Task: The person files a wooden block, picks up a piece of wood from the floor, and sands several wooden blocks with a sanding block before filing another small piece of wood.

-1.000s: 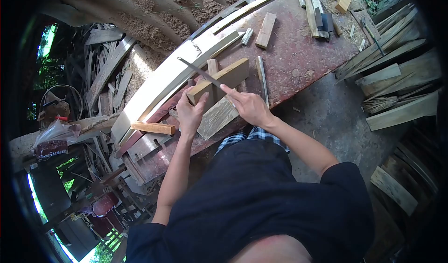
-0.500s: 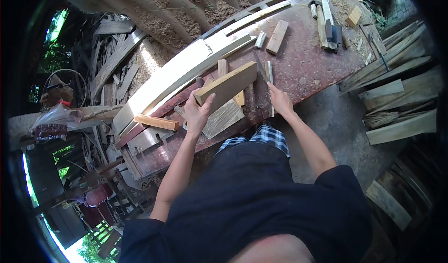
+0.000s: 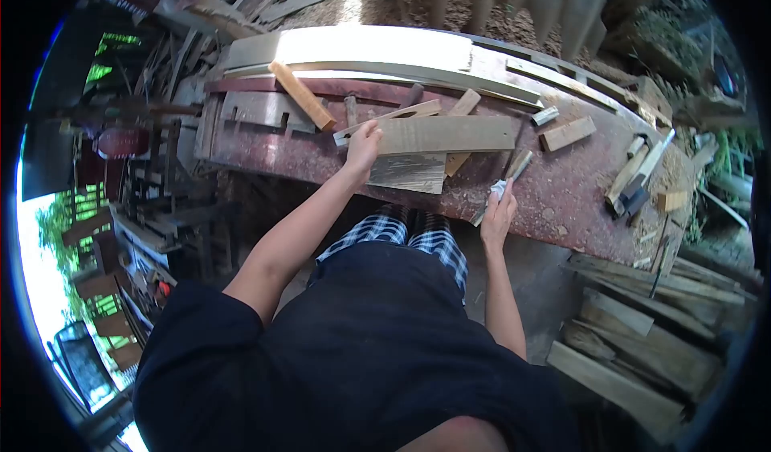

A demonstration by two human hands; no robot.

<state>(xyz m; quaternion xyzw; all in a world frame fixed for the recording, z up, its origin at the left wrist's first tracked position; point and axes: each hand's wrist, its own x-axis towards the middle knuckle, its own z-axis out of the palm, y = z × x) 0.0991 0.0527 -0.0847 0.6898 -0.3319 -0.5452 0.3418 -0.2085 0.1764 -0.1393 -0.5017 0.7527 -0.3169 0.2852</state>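
Observation:
My left hand grips the left end of a flat wooden board, its fingers wrapped over the edge. The board is held above the red workbench. At the bench's front edge, my right hand is closed, with a small white and bluish piece showing at its fingertips; what it grips is too small to make out. Close above it lies a narrow light stick. Beneath the held board is a grey, weathered wooden piece.
An orange-brown block lies at the bench's left. Long pale planks run along the far side. A short block and tools with dark parts sit to the right. Stacked boards are at the lower right.
The view has turned and shifted. The board in my left hand now lies level across the view instead of slanting. The long dark blade beside my right hand no longer shows clearly.

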